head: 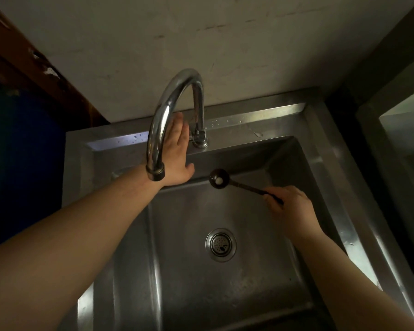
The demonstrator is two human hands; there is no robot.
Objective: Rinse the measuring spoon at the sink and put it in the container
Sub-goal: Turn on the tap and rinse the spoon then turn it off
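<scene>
Clenched around the far end of the handle, the right hand (290, 206) is gripping the measuring spoon (234, 183) and holding it over the basin of the sink (325, 177), not touching the steel. The spoon's long axis is running from lower right to upper left, with its round dark bowl pointing toward the spout and facing up; a small white spot is showing inside the bowl. The left hand (177, 154) is lying flat and released, fingers stretched together toward the base of the faucet (170, 108), behind the spout and grasping nothing. The sink is brushed stainless steel, square with a wide flat rim, and a round perforated drain (220, 244) is sitting in its floor. The faucet is a polished chrome gooseneck with a dark tip. Behind it a scuffed, pale wall (225, 44) is rising.
</scene>
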